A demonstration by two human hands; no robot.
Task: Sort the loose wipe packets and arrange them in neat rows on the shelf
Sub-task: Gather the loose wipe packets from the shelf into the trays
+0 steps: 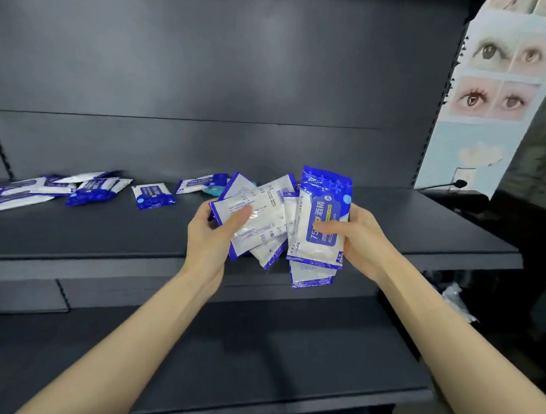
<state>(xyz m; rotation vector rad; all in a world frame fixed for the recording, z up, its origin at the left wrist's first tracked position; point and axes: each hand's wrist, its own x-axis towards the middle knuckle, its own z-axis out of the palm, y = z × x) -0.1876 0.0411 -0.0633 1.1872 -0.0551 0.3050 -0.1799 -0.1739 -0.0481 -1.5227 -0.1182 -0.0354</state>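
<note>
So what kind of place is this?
Probably a shop: dark metal display shelf, lots of blue-and-white wipe packets loose on it, and an advertising board of eye pictures on the right.

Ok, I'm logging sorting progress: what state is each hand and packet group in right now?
left hand: grips the fanned packets, thumb on top.
fanned packets: held over the shelf, backs showing, unaligned.
right hand: grips the front packet, more packets behind it.
front packet: blue label showing.
loose packets: scattered on the shelf, overlapping, no rows.
single packet: lying flat, apart.
</note>
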